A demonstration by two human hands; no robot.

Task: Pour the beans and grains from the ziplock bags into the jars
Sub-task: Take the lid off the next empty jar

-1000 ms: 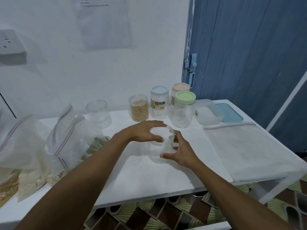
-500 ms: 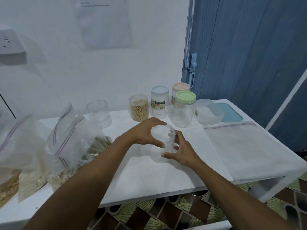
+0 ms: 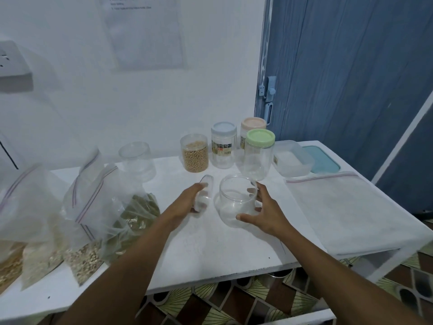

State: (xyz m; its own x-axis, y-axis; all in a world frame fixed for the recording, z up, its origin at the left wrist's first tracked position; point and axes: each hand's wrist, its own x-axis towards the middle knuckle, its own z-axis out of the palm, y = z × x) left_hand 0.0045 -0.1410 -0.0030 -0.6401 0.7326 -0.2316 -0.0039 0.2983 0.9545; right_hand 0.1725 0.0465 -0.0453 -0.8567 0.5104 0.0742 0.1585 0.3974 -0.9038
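A clear empty jar (image 3: 235,202) stands open-topped at the middle of the white table (image 3: 222,249). My right hand (image 3: 262,212) curls round its right side. My left hand (image 3: 189,201) holds the jar's clear lid (image 3: 205,195) on edge, just left of the jar. Several ziplock bags of grains and beans lie at the left, among them a bag of green beans (image 3: 133,219) and a bag of pale beans (image 3: 84,256). A jar of yellow beans (image 3: 195,154) stands open at the back.
Behind the jar stand a green-lidded jar (image 3: 259,158), a blue-lidded jar (image 3: 222,146) and a pink-lidded jar (image 3: 251,127). A clear upturned jar (image 3: 137,163) sits at back left. A lidless plastic box (image 3: 291,160), a teal lid (image 3: 322,160) and an empty flat ziplock bag (image 3: 346,212) occupy the right.
My left hand has lifted the lid off the jar and carried it to the left, tipping it on edge. My right hand stays on the jar.
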